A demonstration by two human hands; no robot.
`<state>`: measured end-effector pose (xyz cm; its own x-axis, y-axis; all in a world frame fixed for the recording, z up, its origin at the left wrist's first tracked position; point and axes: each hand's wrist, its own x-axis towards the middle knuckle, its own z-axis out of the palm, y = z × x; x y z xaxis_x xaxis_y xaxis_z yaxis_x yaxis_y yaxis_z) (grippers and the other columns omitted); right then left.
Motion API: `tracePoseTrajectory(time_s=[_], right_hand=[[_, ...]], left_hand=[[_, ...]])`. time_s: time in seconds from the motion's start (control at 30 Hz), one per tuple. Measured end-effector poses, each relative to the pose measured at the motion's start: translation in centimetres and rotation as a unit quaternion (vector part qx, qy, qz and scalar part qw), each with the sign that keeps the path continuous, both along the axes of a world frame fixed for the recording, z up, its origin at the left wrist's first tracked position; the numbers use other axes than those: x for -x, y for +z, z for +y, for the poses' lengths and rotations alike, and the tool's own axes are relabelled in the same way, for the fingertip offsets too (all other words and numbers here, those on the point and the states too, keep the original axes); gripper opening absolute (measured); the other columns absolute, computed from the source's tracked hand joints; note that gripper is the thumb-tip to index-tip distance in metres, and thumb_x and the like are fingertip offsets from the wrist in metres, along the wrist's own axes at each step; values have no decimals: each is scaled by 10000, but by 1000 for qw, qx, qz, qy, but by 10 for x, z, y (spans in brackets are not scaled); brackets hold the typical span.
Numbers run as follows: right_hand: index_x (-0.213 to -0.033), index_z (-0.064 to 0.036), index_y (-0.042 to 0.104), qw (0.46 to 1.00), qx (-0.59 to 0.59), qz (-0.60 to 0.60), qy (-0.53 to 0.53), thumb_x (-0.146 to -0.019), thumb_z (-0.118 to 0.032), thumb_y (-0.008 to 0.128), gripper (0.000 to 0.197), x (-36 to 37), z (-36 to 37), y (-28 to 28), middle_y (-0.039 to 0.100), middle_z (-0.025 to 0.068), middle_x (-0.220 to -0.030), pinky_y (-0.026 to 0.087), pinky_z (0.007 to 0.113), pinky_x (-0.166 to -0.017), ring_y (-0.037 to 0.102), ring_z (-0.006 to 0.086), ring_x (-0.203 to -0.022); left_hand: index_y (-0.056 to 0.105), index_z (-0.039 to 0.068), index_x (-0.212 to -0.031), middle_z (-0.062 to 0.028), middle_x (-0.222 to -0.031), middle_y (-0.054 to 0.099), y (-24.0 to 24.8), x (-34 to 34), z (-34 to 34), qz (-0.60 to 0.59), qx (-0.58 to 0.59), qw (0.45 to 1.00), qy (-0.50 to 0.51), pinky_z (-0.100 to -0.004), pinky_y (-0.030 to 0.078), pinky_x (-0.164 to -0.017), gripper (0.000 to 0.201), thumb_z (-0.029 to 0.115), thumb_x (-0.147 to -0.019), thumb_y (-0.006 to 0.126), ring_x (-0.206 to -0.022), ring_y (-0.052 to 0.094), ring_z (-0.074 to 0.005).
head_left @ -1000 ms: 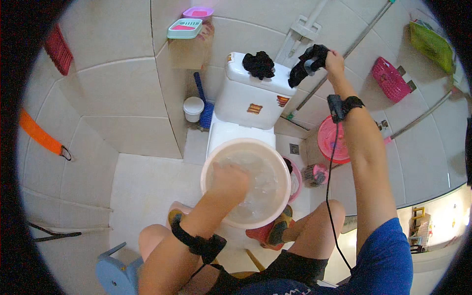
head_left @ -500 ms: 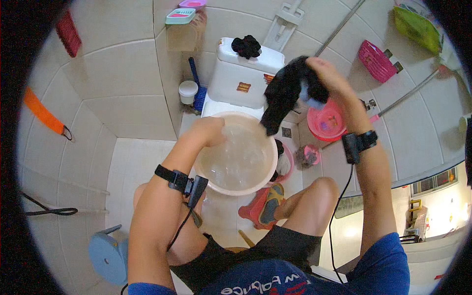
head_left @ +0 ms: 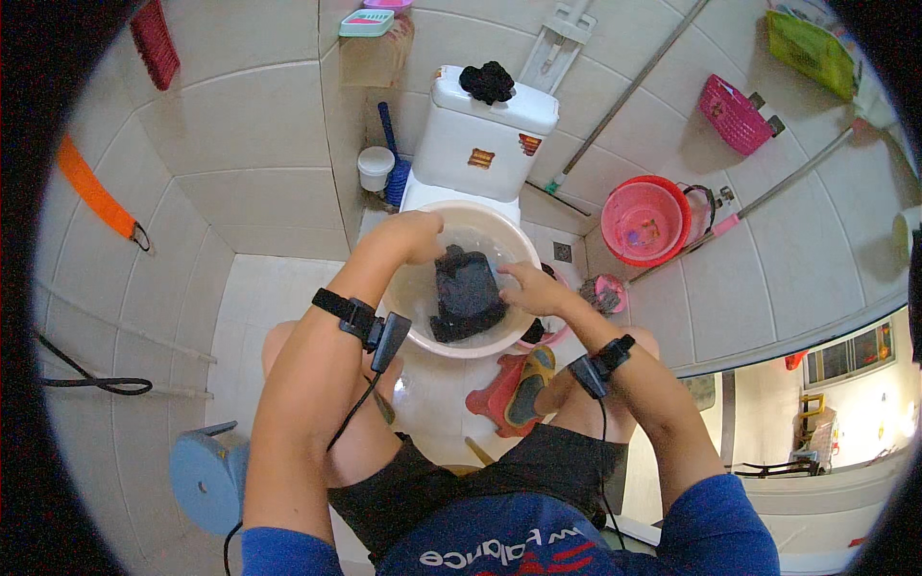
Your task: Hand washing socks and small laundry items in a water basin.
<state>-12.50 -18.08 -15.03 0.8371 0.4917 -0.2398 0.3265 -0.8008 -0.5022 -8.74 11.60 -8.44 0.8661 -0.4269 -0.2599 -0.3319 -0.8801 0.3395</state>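
A dark wet cloth (head_left: 469, 293), black and bunched like a garment, lies in the cloudy water of a cream basin (head_left: 403, 336). My right hand (head_left: 533, 289) is over the basin's right side with thumb and fingers apart, beside the cloth and holding nothing. Over the basin's left rim, my left hand (head_left: 415, 236) bends inward near the cloth's upper edge. Its fingertips are mostly turned out of sight, so their grip does not show. Another crumpled black cloth (head_left: 487, 84) rests on the toilet tank (head_left: 480, 120) behind.
Partly hidden by the basin's right side is a pink tub (head_left: 559, 331) with dark cloth. Pink and red buckets (head_left: 642, 221) hang at the right wall near a mop (head_left: 603, 293). A blue stool (head_left: 204, 480) stands at lower left; a red stool (head_left: 492, 392) is by my foot.
My right hand has come down and left from above the tank's right side. The black cloth it held is now in the water, out of that hand. The left hand stays near the rim.
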Motion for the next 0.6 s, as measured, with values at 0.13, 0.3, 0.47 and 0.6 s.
tracePoseTrajectory(time_s=[0.13, 0.3, 0.47, 0.6], right_hand=[[-1442, -170, 511, 997, 49, -59, 24, -862, -346, 685, 630, 6, 23, -46, 418, 330, -1466, 402, 509, -1105, 501, 492, -1262], [-1496, -213, 440, 989, 79, -118, 31, -889, -364, 657, 662, 16, 37, -85, 165, 298, -1610, 400, 553, -1102, 409, 529, -1345], [-1531, -231, 373, 988, 140, -42, 45, -866, -322, 703, 748, 25, 60, -111, 150, 213, -1644, 396, 543, -1122, 329, 496, -1419], [-1498, -187, 407, 991, 124, -16, 45, -809, -263, 757, 777, -11, 41, -131, 179, 208, -1633, 415, 531, -1106, 352, 493, -1402]], left_hand=[[660, 80, -1251, -204, -1205, 683, -46, 1, -16, 46, -76, 995, -53, -446, 511, -976, 465, 279, -832, 699, -1120, 656, -366], [610, 99, -1323, -227, -1401, 546, -112, 39, -54, -7, -43, 998, -54, -463, 481, -1030, 537, 152, -796, 698, -1218, 592, -397], [485, 68, -1438, -249, -1550, 361, -186, 82, -50, 12, 19, 998, 63, -472, 422, -1105, 656, 89, -803, 650, -1334, 482, -432], [479, 48, -1432, -269, -1485, 444, -185, 68, -72, 71, 56, 990, 112, -478, 440, -1082, 650, 128, -808, 641, -1264, 540, -446]])
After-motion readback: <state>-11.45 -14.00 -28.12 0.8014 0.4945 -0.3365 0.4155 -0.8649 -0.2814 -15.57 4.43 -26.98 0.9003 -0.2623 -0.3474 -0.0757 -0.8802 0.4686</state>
